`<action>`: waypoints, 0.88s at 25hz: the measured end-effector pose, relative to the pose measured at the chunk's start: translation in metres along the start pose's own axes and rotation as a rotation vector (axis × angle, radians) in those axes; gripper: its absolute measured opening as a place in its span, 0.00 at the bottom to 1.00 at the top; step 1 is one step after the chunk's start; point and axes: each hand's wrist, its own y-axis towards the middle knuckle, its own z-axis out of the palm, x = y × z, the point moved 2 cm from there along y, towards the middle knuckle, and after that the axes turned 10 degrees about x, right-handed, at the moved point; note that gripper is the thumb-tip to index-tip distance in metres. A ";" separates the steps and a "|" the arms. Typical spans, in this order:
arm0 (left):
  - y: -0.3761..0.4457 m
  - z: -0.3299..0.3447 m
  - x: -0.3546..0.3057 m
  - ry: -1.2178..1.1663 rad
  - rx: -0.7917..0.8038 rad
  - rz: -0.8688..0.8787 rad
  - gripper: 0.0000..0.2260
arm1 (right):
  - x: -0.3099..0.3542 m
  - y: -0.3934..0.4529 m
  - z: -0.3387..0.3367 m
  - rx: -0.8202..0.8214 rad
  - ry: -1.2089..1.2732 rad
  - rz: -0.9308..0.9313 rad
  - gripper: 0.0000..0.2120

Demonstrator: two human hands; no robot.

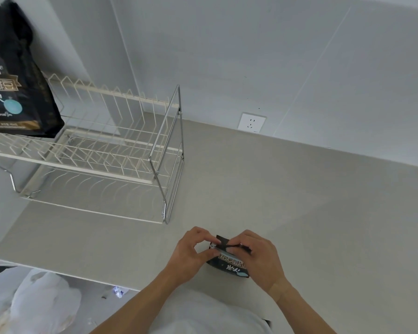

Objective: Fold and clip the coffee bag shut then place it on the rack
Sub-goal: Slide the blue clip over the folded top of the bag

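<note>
A small black coffee bag [232, 267] with white and blue print stands on the grey counter near its front edge. Both of my hands are at its folded top. My left hand [191, 253] pinches the left end of the fold. My right hand [258, 256] covers the right end and holds a thin black clip [234, 246] along the fold. Whether the clip is clamped on the bag, I cannot tell. The wire rack [94, 150], white with chrome side frames, stands at the back left, well apart from my hands.
A large black coffee bag [17, 75] stands upright on the rack's top tier at far left. A white wall socket [251, 122] sits low on the back wall. White plastic bags [34, 302] lie below the counter's front edge at lower left.
</note>
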 end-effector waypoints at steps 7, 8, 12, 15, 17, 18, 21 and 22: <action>0.004 -0.004 0.001 0.124 0.010 0.001 0.09 | 0.005 0.005 0.002 0.021 -0.020 -0.014 0.04; 0.004 -0.005 0.001 0.125 -0.005 -0.011 0.09 | 0.005 0.006 0.002 0.027 -0.029 -0.010 0.03; 0.002 -0.006 0.004 0.025 0.002 -0.063 0.13 | 0.004 0.009 -0.003 0.039 -0.113 0.011 0.03; -0.001 -0.006 0.005 -0.016 -0.052 -0.110 0.13 | 0.006 0.009 -0.001 0.042 -0.336 -0.008 0.06; -0.002 -0.006 0.005 -0.023 -0.064 -0.118 0.11 | 0.011 0.010 0.005 0.032 -0.410 -0.049 0.07; -0.002 -0.006 0.004 -0.024 -0.062 -0.115 0.11 | 0.013 0.011 0.008 0.019 -0.426 -0.066 0.08; -0.005 -0.007 0.004 -0.018 -0.066 -0.134 0.09 | 0.015 0.012 0.013 -0.015 -0.430 -0.065 0.06; -0.004 -0.009 0.004 -0.001 -0.075 -0.138 0.09 | 0.015 0.013 0.014 -0.013 -0.408 -0.050 0.05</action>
